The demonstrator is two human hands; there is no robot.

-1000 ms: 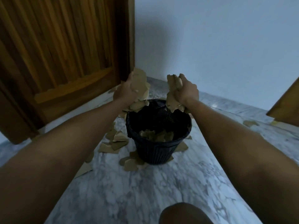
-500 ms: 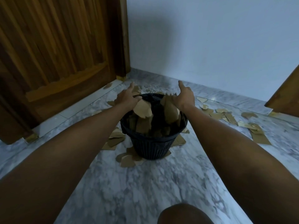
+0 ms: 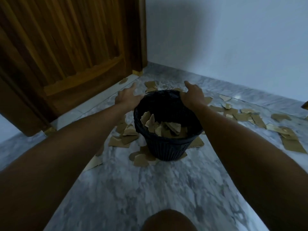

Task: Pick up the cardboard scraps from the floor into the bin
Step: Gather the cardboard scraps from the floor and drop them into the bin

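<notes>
A black ribbed bin [image 3: 166,147] stands on the marble floor, with several brown cardboard scraps [image 3: 164,127] inside it. My left hand [image 3: 127,96] hovers at the bin's far left rim, fingers spread and empty. My right hand [image 3: 191,95] is at the far right rim with fingers extended and nothing in it. More cardboard scraps lie on the floor left of the bin [image 3: 124,136], in front of it [image 3: 141,159], behind it [image 3: 150,85] and in a long trail to the right [image 3: 260,120].
A wooden door [image 3: 66,52] fills the left side, its bottom corner near the floor at the left. A pale wall [image 3: 233,39] runs behind. My knee [image 3: 168,220] shows at the bottom edge. Bare marble floor [image 3: 150,189] lies between me and the bin.
Both hands let go of their handfuls of scraps, which fell into the bin. The hands have since opened and spread apart over the far rim.
</notes>
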